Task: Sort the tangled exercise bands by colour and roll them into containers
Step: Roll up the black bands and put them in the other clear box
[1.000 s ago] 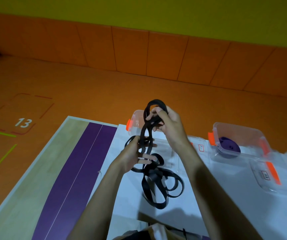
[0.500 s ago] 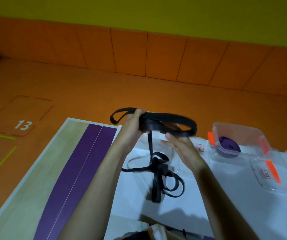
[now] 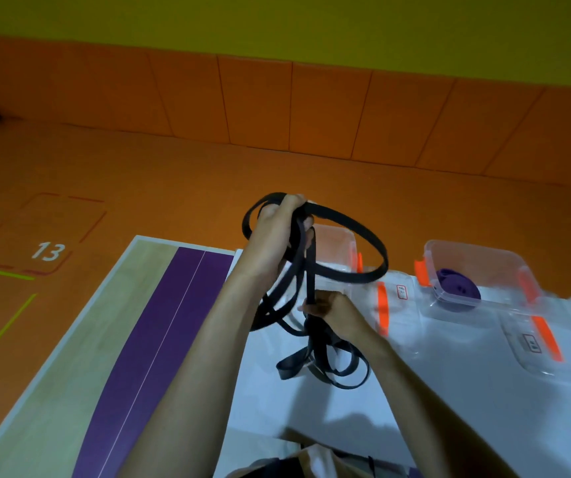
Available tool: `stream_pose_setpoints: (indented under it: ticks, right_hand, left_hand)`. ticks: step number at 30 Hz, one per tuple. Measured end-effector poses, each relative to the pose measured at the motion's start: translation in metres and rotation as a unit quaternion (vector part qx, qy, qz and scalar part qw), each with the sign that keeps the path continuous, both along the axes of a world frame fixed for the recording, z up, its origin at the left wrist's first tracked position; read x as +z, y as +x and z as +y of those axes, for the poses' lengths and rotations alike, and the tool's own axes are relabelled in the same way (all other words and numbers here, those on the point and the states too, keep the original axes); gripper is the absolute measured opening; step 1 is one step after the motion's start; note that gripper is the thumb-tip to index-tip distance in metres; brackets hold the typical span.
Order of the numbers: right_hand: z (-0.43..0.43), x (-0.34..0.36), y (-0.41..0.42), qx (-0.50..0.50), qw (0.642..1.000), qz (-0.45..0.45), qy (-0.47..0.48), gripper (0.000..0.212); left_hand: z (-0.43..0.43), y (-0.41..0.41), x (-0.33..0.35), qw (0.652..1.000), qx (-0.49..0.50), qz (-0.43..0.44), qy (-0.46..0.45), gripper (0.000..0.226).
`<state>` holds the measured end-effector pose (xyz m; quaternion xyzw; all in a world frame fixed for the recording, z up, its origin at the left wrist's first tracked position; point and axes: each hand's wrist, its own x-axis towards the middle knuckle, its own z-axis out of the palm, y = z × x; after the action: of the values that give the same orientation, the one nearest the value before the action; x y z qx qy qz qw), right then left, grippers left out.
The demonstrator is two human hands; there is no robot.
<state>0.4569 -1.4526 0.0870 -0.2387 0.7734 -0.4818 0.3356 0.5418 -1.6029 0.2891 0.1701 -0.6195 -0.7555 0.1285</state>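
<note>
A tangle of black exercise bands [image 3: 325, 353] hangs above the white sheet [image 3: 311, 419]. My left hand [image 3: 277, 232] grips the upper loops, raised high, and a wide black loop [image 3: 363, 246] spreads to its right. Lower down, my right hand [image 3: 328, 308] pinches a strand just above the knot. Behind the hands stands a clear container with orange clips [image 3: 342, 243], partly hidden. A second clear container [image 3: 477, 260] on the right holds a rolled purple band [image 3: 459, 288].
Two clear lids with orange clips [image 3: 397, 315] [image 3: 532, 343] lie on the white sheet near the containers. A wood and purple mat [image 3: 132, 339] lies to the left on the orange floor. An orange wall runs behind. A dark object sits at the bottom edge [image 3: 311, 464].
My left hand stayed raised with the loops, which now hang more upright. My right hand dropped from under the wide loop and took hold of a strand above the knot.
</note>
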Motion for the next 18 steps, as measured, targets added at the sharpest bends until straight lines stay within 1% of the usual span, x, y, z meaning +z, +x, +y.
stream_pose_setpoints:
  ticks: [2, 3, 5, 7, 11, 13, 14, 16, 18]
  right_hand:
    - [0.002, -0.001, -0.008, -0.054, 0.998, 0.001, -0.020, 0.022]
    - [0.004, -0.001, -0.012, -0.074, 0.997, -0.021, -0.029, 0.026]
    - [0.004, 0.010, -0.016, -0.095, 0.994, -0.045, -0.032, 0.017]
    - [0.004, 0.032, -0.017, -0.104, 0.993, -0.018, -0.054, 0.010]
    - [0.009, 0.053, -0.025, -0.107, 0.989, 0.056, -0.080, 0.015]
    - [0.013, 0.054, -0.030, -0.100, 0.989, 0.079, -0.068, 0.013]
    - [0.014, 0.054, -0.031, -0.109, 0.990, 0.065, -0.067, 0.013]
    - [0.015, 0.053, -0.031, -0.126, 0.988, 0.035, -0.080, 0.013]
    - [0.012, 0.053, -0.028, -0.129, 0.988, 0.032, -0.084, 0.015]
  left_hand:
    - [-0.008, 0.004, -0.002, 0.999, 0.015, -0.017, -0.042, 0.045]
    - [-0.013, 0.007, -0.004, 0.998, 0.022, -0.023, -0.050, 0.041]
    - [-0.024, 0.011, -0.008, 0.998, 0.035, -0.038, -0.048, 0.040]
    - [-0.035, 0.014, -0.016, 0.995, 0.034, -0.066, -0.064, 0.042]
    - [-0.056, 0.018, -0.047, 0.980, 0.031, -0.140, -0.136, 0.047]
    - [-0.060, 0.018, -0.065, 0.964, 0.008, -0.185, -0.190, 0.050]
    - [-0.060, 0.018, -0.073, 0.956, -0.011, -0.209, -0.207, 0.049]
    - [-0.055, 0.017, -0.086, 0.939, -0.062, -0.247, -0.230, 0.036]
    - [-0.045, 0.015, -0.096, 0.922, -0.114, -0.266, -0.258, 0.028]
